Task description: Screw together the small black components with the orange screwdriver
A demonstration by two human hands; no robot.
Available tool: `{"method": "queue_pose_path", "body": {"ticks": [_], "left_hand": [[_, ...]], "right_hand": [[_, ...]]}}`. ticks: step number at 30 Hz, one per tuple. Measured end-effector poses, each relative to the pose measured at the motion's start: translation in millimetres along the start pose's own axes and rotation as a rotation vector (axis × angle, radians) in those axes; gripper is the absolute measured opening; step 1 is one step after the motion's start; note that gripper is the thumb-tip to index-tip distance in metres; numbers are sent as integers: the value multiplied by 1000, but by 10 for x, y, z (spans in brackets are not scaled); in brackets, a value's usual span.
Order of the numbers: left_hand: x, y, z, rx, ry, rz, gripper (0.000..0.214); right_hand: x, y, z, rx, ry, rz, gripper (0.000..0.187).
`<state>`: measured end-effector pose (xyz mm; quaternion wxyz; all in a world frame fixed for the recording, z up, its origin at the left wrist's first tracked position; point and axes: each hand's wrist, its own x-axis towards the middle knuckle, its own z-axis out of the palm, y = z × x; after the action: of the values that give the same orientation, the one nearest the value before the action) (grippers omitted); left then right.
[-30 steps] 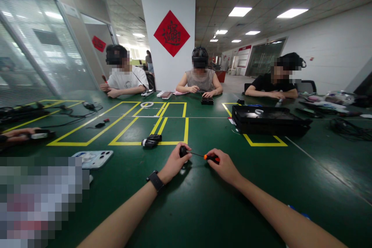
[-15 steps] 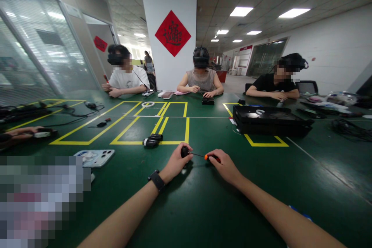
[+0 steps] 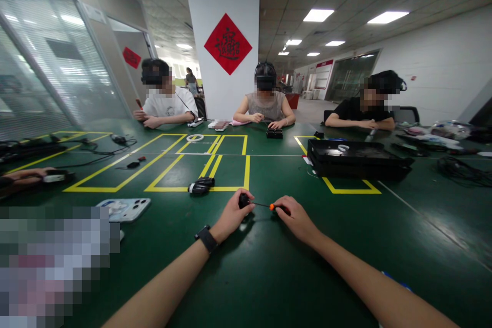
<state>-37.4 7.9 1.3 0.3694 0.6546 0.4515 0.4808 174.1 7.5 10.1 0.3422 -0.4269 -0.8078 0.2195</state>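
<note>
A: Walk me down by size. Flag any text.

B: Green table [image 3: 280,277] first, yellow tape [image 3: 355,191] marking boxes on it. White pillar [image 3: 194,0] behind. Red-topped board [image 3: 322,76] back right, lettering too small to read.

A: Next?

B: Black case [image 3: 357,164] on the table, right side, overlapping a taped box. Red diamond [image 3: 228,44] on the pillar: black brush characters fused into one (looks like the merged 招財進寶). Second red sign [image 3: 131,57] at left, too skewed to read.

A: Hands?

B: Left hand [image 3: 234,211] and right hand [image 3: 295,215], apart from each other over the table. Pale phone [image 3: 129,210] lies to the left, lenses up. Black cable bundle [image 3: 201,185] near the left hand, by the tape.

A: Smallest?

B: Screwdriver [image 3: 272,207]: orange collar, right fingers clamped on its dark handle, shaft bridging the gap. Then a black part [image 3: 243,200], clamped in the left fingers at the shaft's other end. Can't tell if the tip is seated.
</note>
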Motion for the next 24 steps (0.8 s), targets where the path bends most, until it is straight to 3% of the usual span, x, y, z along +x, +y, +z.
{"method": "queue_pose_path", "body": {"ticks": [9,13,16,24], "left_hand": [[0,0,-2,30,-2,11,18],[7,-2,1,0,7,-6,18],[1,6,0,2,3,0,17],[-3,4,-1,13,-8,15,17]], "right_hand": [[4,37,14,24,-28,-7,28],[-1,39,9,29,-29,-37,14],[-15,24,-4,48,3,-8,26],[13,50,0,46,-14,-38,25]]}}
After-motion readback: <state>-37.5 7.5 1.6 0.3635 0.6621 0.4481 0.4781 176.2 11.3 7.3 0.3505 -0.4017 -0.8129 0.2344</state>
